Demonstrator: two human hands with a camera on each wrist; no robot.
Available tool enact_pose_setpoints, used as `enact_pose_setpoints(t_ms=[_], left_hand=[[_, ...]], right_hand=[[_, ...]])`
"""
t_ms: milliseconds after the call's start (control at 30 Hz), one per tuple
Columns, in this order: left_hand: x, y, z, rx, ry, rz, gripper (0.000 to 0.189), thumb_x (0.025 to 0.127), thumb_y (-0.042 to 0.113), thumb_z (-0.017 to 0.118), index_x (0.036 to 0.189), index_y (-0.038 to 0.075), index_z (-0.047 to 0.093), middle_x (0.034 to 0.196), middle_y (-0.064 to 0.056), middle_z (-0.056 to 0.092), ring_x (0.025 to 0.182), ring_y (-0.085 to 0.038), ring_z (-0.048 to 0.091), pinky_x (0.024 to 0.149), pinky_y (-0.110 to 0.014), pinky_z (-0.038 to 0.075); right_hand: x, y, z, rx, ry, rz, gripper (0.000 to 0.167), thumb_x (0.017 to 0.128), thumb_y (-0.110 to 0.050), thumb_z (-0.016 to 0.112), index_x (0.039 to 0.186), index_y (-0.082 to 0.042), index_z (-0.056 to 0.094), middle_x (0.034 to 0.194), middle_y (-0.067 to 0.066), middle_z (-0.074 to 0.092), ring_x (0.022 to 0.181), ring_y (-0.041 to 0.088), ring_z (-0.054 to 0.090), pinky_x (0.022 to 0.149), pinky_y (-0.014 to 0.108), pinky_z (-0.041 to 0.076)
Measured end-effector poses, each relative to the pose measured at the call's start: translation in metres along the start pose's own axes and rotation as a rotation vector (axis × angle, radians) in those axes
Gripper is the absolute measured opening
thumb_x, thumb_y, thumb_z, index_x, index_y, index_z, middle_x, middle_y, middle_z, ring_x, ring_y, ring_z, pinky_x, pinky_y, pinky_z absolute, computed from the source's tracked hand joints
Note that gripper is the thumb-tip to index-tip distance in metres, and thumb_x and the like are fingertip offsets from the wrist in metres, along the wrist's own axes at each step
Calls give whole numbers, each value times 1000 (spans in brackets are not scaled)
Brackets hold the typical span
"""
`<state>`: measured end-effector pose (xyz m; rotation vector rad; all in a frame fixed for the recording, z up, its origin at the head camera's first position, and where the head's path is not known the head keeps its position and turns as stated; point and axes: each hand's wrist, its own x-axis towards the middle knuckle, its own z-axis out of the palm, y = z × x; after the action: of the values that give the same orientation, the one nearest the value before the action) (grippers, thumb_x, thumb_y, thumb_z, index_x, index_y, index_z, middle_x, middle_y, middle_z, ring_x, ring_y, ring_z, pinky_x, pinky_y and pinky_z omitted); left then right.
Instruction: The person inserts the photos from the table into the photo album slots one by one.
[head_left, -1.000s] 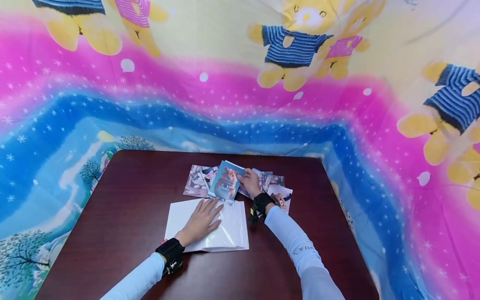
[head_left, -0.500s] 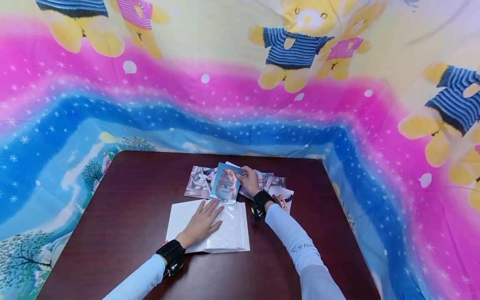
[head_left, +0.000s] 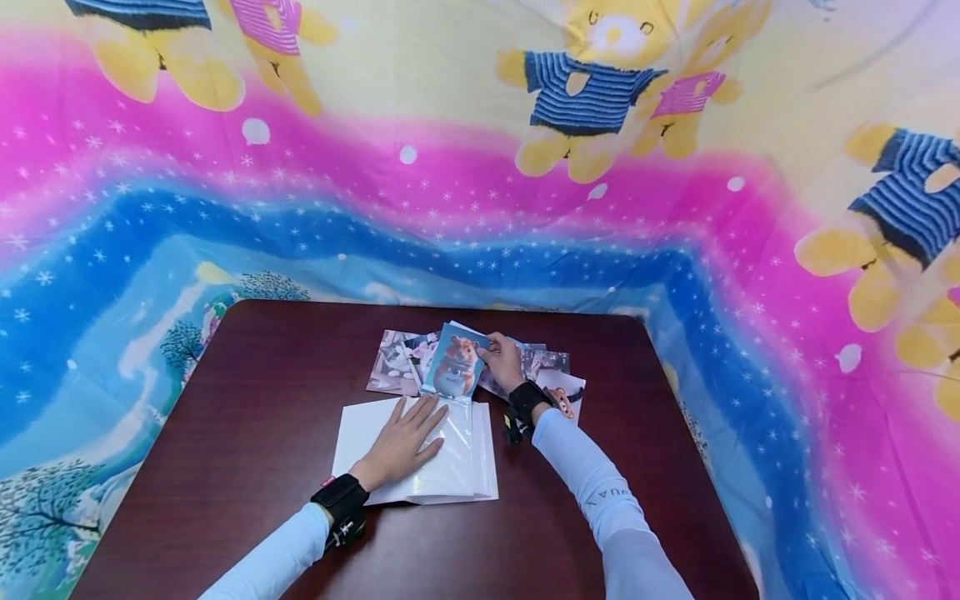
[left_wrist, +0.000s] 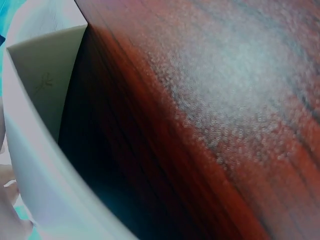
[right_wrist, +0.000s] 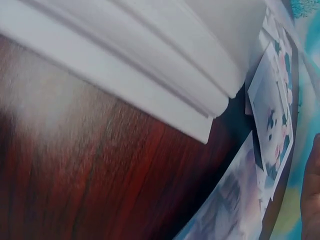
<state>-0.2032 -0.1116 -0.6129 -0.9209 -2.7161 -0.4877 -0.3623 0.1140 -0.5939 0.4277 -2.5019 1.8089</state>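
Observation:
A white photo album [head_left: 457, 471] lies open, a glossy clear sleeve over its page. My left hand [head_left: 401, 442] rests on that page with fingers straight and spread, the fingertips near the album's far edge. With thumb and fingers, my right hand [head_left: 501, 360] pinches the right edge of a photo [head_left: 454, 367] of a hamster on a blue-green background. The photo leans slightly right, its lower edge right at the sleeve's top. In the left wrist view the album's near edge [left_wrist: 65, 185] bows up from the table. The right wrist view catches layered page edges [right_wrist: 135, 55].
Loose photos lie behind the album: a cat print [head_left: 392, 362] at left, several overlapping prints [head_left: 553, 362] at right, and one with a brown cartoon animal [head_left: 573, 386] beside the right wrist. The dark wood table [head_left: 225, 417] meets a printed cloth backdrop [head_left: 450, 275].
The hamster photo has straightened, then leaned right again. Its lower edge has drawn back from over the page to the sleeve's top. My left hand stays in place.

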Motion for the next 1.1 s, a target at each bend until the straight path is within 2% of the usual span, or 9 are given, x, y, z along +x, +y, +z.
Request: enact_pose_setpoints(t_ms=[100, 200, 267, 333, 433, 500, 600, 700, 1100], left_hand=[[0, 0, -1, 2, -2, 0, 57, 99, 30, 59, 146, 2, 47, 149, -24, 42, 139, -40, 37, 111, -65, 21], [0, 0, -1, 2, 2, -6, 56, 98, 30, 60, 145, 2, 48, 149, -23, 43, 139, -39, 37, 111, -65, 22], [0, 0, -1, 5, 8, -7, 56, 98, 29, 61, 144, 1, 49, 148, -23, 43, 139, -39, 38, 111, -65, 23], [0, 0, -1, 5, 8, -8, 56, 98, 29, 61, 144, 1, 49, 148, -24, 43, 139, -40, 37, 111, -65, 23], [0, 0, -1, 5, -1, -17, 55, 98, 30, 59, 145, 2, 49, 149, -24, 42, 139, -40, 36, 112, -64, 22], [0, 1, -1, 7, -12, -25, 55, 99, 29, 59, 145, 1, 48, 149, -24, 41, 140, -39, 35, 112, -63, 21], [1, 2, -2, 23, -30, -36, 54, 99, 29, 57, 145, 1, 48, 150, -24, 40, 141, -39, 34, 112, -63, 22], [0, 2, -2, 25, -27, -37, 55, 99, 30, 57, 145, 1, 48, 151, -24, 39, 141, -39, 33, 112, -63, 21], [-1, 1, 3, -4, 10, -26, 54, 99, 29, 58, 145, 2, 48, 150, -25, 40, 140, -41, 34, 112, -64, 21]], right_hand=[[-7, -24, 2, -15, -9, -12, 33, 96, 7, 57, 127, 17, 52, 95, 35, 57, 79, 49, 62, 65, 50, 55], [-4, -19, 1, 35, -45, -23, 33, 97, 4, 58, 129, 12, 53, 93, 30, 62, 78, 43, 63, 68, 48, 55], [12, 32, 3, 183, -98, -43, 39, 98, -7, 62, 135, 2, 52, 95, 21, 65, 76, 33, 64, 66, 44, 54], [20, 57, 5, 299, -130, 92, 47, 100, -18, 61, 143, -8, 46, 109, 14, 63, 80, 27, 62, 71, 42, 52], [17, 63, 11, 440, -157, 351, 58, 103, -25, 56, 153, -11, 31, 136, 16, 51, 101, 28, 60, 84, 43, 50], [-6, 14, 11, 423, -189, 482, 58, 105, -18, 50, 155, -5, 25, 142, 20, 46, 109, 31, 57, 94, 50, 46], [-27, -8, 11, 397, -291, 439, 56, 104, -11, 52, 153, -3, 28, 130, 19, 56, 107, 23, 61, 91, 41, 50], [-31, -2, 13, 330, -334, 367, 52, 102, -10, 55, 150, -7, 37, 111, 10, 66, 91, 14, 64, 81, 35, 54], [-27, -9, 11, 44, -386, 189, 43, 102, -7, 54, 142, 0, 42, 97, 18, 65, 85, 25, 65, 71, 40, 58]])
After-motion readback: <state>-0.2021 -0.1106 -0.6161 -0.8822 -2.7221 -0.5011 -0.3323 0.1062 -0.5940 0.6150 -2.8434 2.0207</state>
